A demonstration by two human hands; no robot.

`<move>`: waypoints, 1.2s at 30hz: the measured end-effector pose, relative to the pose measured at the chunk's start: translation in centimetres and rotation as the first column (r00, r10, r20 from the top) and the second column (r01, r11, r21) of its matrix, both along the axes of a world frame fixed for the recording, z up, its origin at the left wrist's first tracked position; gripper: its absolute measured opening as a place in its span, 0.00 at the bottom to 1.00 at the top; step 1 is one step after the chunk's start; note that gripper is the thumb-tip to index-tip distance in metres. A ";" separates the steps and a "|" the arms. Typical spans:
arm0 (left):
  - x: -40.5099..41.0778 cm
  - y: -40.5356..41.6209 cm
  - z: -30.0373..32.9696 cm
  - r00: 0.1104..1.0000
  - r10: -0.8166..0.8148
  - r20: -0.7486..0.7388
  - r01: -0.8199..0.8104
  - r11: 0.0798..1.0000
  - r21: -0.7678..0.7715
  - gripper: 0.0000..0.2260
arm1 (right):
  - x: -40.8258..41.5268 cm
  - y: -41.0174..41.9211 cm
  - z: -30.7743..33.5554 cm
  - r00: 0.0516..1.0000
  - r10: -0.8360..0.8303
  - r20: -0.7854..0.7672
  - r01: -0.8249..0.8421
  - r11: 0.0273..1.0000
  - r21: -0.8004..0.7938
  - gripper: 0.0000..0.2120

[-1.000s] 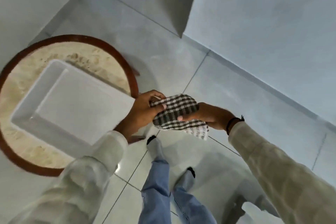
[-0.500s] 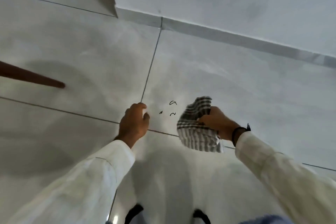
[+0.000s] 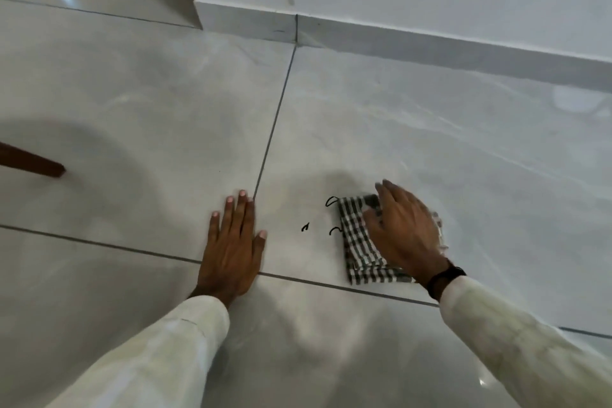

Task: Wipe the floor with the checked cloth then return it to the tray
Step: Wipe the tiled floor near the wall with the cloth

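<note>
**Cloth down, marks just ahead**

The cloth (image 3: 359,242) lies folded flat on the floor (image 3: 430,142), just right of three small black marks (image 3: 332,216). The right hand (image 3: 402,228) rests on top of it, palm down and fingers spread, pressing rather than gripping (its fingertips are blurred, so it is likely mid-stroke). The left hand (image 3: 233,247) is planted flat on the tile beside the grout line (image 3: 275,129), open and holding nothing, apparently as a brace. The tray is not in view; only a dark wooden leg (image 3: 33,162) shows at the far left.

The wiping seems to have just begun: the marks stand uncovered, one touching the cloth's near corner. To do this step well, I would keep the palm spread over the middle of the cloth so the folded layers do not slide apart, and push leftward across all three marks with steady weight. Short overlapping passes should work better than one long sweep, since glossy tile lets a cloth skate. The bracing hand sits near the path, so strokes should stop short of it. If the marks are ink, they may smear first; turning to a clean face would help.
</note>
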State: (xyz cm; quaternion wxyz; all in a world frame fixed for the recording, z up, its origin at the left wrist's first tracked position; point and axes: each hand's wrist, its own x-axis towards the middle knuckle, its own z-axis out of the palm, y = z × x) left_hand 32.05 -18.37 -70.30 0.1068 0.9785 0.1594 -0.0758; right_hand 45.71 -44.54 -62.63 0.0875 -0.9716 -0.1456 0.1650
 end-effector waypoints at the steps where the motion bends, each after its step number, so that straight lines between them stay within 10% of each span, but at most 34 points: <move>1: -0.2 0.2 -0.4 1.000 -0.013 0.010 0.013 1.000 0.006 0.32 | -0.3 0.4 -0.8 0.999 0.012 -0.032 -0.012 1.000 0.004 0.32; 9: -0.2 0.2 -1.4 0.997 -0.017 0.073 0.014 0.999 0.048 0.31 | -4.5 -2.1 -6.9 0.955 0.272 0.116 -0.271 0.962 -0.027 0.31; 14: -0.1 0.1 -1.4 0.997 0.000 0.077 -0.004 0.999 0.048 0.31 | -1.3 3.1 -7.1 0.984 0.057 0.166 -0.052 0.998 -0.035 0.31; 20: -0.1 0.1 -1.3 0.995 -0.006 0.095 0.001 0.999 0.053 0.31 | -3.6 -1.1 -7.0 0.811 0.577 0.099 -0.572 0.817 -0.080 0.30; 27: 0.0 0.1 -1.2 0.996 -0.014 0.088 0.008 0.998 0.070 0.31 | 0.5 7.2 -6.7 0.978 0.150 0.143 -0.146 0.989 -0.037 0.31; 32: 0.0 0.2 -1.0 0.996 -0.017 0.087 0.012 0.998 0.060 0.31 | -5.0 3.5 -7.0 0.789 0.602 0.122 -0.605 0.796 -0.009 0.30; 36: -0.1 0.2 -1.1 0.995 -0.011 0.097 0.006 0.999 0.051 0.31 | -0.7 1.4 -6.9 0.871 0.469 0.149 -0.464 0.883 -0.069 0.30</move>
